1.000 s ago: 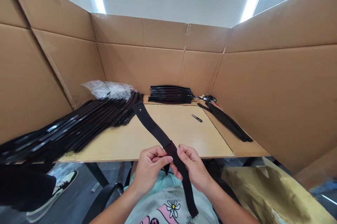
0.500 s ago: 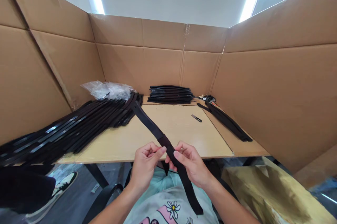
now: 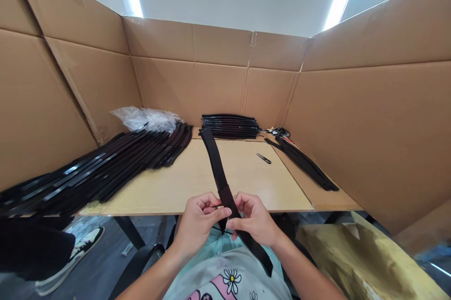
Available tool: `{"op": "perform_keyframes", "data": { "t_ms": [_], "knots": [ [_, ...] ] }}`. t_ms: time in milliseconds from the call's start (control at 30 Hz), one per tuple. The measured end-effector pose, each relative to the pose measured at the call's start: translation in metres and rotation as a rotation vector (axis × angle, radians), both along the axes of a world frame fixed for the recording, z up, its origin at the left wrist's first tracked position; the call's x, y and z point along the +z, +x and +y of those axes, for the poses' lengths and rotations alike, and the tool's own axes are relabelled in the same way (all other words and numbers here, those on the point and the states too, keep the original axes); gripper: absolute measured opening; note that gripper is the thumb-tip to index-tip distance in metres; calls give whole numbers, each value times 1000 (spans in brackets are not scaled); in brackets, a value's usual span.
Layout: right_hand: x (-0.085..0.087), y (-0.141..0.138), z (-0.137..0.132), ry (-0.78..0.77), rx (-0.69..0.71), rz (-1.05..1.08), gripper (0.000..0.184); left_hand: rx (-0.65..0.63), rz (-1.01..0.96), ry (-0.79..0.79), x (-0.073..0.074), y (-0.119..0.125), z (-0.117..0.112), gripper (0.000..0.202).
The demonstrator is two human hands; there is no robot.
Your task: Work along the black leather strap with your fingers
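A long, curved black strip (image 3: 217, 163) with a sleeve-like cover over its lower part is held in front of my lap, past the table's front edge. My left hand (image 3: 203, 219) pinches it from the left, thumb on the strip's face just below the cover's edge. From the right, my right hand (image 3: 254, 219) grips the covered part with thumb and fingers. The strip's bare upper end points away over the table, and its lower end hangs over my shirt. The fingertips behind the strip are partly hidden.
A large heap of black strips (image 3: 134, 163) lies on the left, with clear plastic bags (image 3: 148, 119) behind. A neat stack of strips (image 3: 229, 126) sits at the back. Thread snips (image 3: 263, 158) and more strips (image 3: 305, 163) lie right. Cardboard walls (image 3: 218, 83) surround the table.
The strip has turned more upright, its upper end swinging right and its lower end rising slightly. My left thumb has slid further across it. Both hands still hold on.
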State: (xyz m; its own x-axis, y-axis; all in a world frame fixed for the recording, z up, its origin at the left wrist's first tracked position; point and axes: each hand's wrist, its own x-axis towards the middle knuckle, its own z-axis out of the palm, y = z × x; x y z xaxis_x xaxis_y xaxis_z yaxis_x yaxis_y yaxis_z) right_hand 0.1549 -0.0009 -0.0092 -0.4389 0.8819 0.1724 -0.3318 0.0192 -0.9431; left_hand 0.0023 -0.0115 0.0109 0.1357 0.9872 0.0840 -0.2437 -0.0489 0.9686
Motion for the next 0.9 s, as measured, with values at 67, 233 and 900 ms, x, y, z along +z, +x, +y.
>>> {"op": "perform_keyframes", "data": {
  "t_ms": [67, 233, 900],
  "knots": [
    [-1, 0, -1, 10, 4, -2, 38, -5, -3, 3, -1, 0, 0, 34],
    [-2, -1, -5, 15, 4, -45, 41, -109, -59, -18, -2, 0, -1, 34],
    [1, -3, -3, 3, 27, 39, 32, 59, 74, 56, -10, -4, 5, 32]
  ]
}}
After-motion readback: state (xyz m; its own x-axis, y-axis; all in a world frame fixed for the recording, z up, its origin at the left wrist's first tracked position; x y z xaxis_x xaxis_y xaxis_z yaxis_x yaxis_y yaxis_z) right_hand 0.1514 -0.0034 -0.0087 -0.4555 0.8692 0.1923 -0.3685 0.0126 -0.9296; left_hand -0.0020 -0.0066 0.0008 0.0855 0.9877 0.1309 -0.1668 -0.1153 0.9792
